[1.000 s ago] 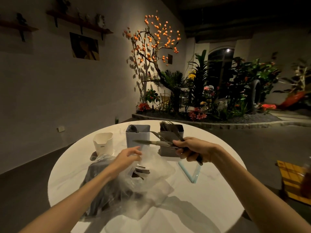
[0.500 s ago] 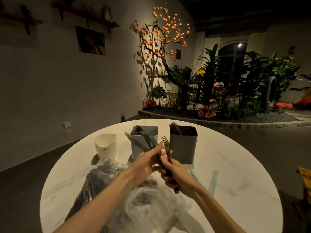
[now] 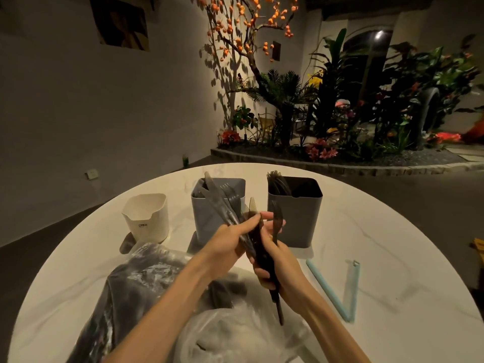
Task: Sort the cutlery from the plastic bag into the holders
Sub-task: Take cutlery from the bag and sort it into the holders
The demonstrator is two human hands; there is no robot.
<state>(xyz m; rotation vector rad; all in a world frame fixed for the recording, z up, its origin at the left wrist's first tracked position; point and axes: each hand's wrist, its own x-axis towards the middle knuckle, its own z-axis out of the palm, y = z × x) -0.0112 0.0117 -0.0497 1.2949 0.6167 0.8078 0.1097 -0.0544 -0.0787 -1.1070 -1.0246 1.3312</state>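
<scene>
Both hands meet above the round white table (image 3: 366, 258), in front of the holders. My right hand (image 3: 277, 268) grips a bundle of dark plastic cutlery (image 3: 262, 247), handles pointing down towards me. My left hand (image 3: 230, 242) pinches a few pieces from that bundle, a knife and fork (image 3: 222, 203) angled up and left over the blue-grey holder (image 3: 207, 218). A dark grey holder (image 3: 298, 221) with forks stands to the right, a white holder (image 3: 149, 218) to the left. The clear plastic bag (image 3: 235, 334) lies crumpled under my arms.
A dark bag or cloth (image 3: 125, 297) lies at the left beside the plastic bag. A light blue V-shaped clip (image 3: 337, 292) rests on the table at the right. A planter with plants and an orange-fruited tree (image 3: 248, 43) stands behind the table.
My left hand left the bag and joined my right at the cutlery bundle. The bundle turned from pointing left to upright, and the view came closer to the holders.
</scene>
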